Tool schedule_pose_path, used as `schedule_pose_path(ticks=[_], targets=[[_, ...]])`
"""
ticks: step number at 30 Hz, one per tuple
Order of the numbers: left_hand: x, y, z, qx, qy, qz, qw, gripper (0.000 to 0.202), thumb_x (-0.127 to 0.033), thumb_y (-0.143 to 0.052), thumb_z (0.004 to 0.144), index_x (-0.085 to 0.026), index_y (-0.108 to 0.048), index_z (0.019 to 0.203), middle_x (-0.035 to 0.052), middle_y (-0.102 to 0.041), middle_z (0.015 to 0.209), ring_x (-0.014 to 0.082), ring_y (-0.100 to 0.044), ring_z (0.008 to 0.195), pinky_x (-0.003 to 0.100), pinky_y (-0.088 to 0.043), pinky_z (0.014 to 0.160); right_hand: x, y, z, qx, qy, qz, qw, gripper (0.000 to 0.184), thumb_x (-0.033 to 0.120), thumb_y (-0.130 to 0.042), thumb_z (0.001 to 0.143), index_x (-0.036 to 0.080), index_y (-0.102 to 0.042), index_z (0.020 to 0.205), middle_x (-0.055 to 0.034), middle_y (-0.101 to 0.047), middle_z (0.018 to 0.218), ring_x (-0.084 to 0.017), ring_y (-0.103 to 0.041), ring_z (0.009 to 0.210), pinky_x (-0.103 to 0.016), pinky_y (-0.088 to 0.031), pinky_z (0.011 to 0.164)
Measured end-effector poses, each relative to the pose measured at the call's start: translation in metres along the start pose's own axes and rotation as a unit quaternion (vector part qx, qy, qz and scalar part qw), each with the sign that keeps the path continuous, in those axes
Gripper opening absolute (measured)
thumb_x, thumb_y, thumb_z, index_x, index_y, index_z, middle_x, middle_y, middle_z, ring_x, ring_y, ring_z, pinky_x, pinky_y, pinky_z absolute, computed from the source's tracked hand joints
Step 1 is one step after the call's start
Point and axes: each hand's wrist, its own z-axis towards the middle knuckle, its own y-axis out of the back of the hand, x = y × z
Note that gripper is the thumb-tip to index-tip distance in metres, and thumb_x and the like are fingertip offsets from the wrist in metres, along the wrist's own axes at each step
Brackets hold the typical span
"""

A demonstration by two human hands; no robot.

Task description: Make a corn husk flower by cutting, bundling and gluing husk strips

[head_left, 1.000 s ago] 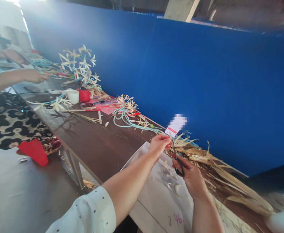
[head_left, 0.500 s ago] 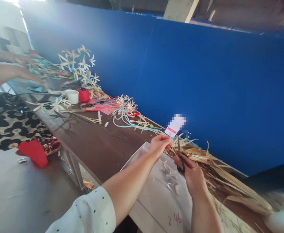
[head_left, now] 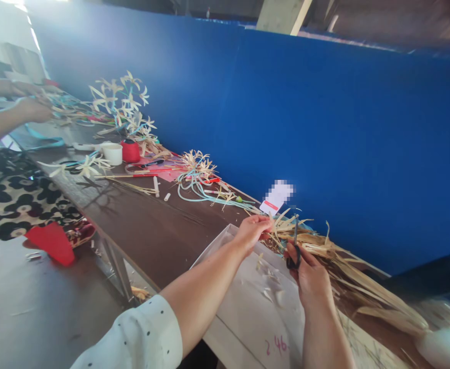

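My left hand (head_left: 252, 233) pinches a small pale strip of dried husk (head_left: 271, 221) between thumb and fingertips, above the far end of a white box lid (head_left: 240, 312). To its right, my right hand (head_left: 312, 277) is closed around black-handled scissors (head_left: 293, 257), fingers in the loops and blades pointing up. The blades stand a little apart from the left hand's strip. Small husk cuttings (head_left: 269, 292) lie on the lid. Behind and right of the scissors stretches a pile of long dried husk leaves (head_left: 374, 284).
A blue partition (head_left: 305, 118) runs behind the brown table (head_left: 155, 225). Husk flowers (head_left: 123, 100), light-blue cords (head_left: 201, 195), a white cup (head_left: 112, 154) and a red container (head_left: 130, 151) stand or lie further left. A co-worker's hands (head_left: 35, 108) work at the far left.
My right hand has moved slightly right with the scissors, away from the left hand's strip. My left hand has barely moved. The co-worker's hands have drawn back to the left.
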Motion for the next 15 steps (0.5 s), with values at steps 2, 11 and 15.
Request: schedule_pose_path(ticks=[2, 11, 15], targets=[[0.000, 0.001, -0.001, 0.000, -0.005, 0.010, 1.000, 0.025, -0.031, -0.070, 0.061, -0.013, -0.063, 0.077, 0.0011, -0.057, 0.066, 0.0073, -0.052, 0.061, 0.018, -0.042, 0.055, 0.001, 0.004, 0.001, -0.028, 0.019, -0.054, 0.998, 0.064, 0.052, -0.067, 0.060, 0.018, -0.062, 0.114, -0.0069, -0.069, 0.083, -0.022, -0.062, 0.077, -0.023, -0.038, 0.050], [-0.003, -0.001, -0.003, -0.002, 0.001, 0.052, 0.999, 0.018, -0.026, -0.066, 0.065, -0.012, -0.061, 0.074, 0.0020, -0.058, 0.066, 0.0084, -0.052, 0.061, 0.020, -0.043, 0.056, 0.008, 0.039, 0.009, -0.169, -0.015, -0.409, 0.896, 0.052, 0.058, -0.059, 0.059, 0.022, -0.064, 0.096, -0.0120, -0.067, 0.090, -0.031, -0.060, 0.080, -0.034, -0.038, 0.058], [-0.002, -0.001, -0.003, 0.006, 0.010, 0.064, 0.998, 0.019, -0.028, -0.068, 0.064, -0.012, -0.062, 0.074, 0.0039, -0.061, 0.068, 0.0087, -0.054, 0.062, 0.020, -0.044, 0.057, 0.004, 0.046, 0.012, -0.142, -0.031, -0.415, 0.898, 0.036, 0.053, -0.058, 0.058, 0.023, -0.063, 0.076, -0.0096, -0.066, 0.076, -0.027, -0.059, 0.068, -0.032, -0.037, 0.054]])
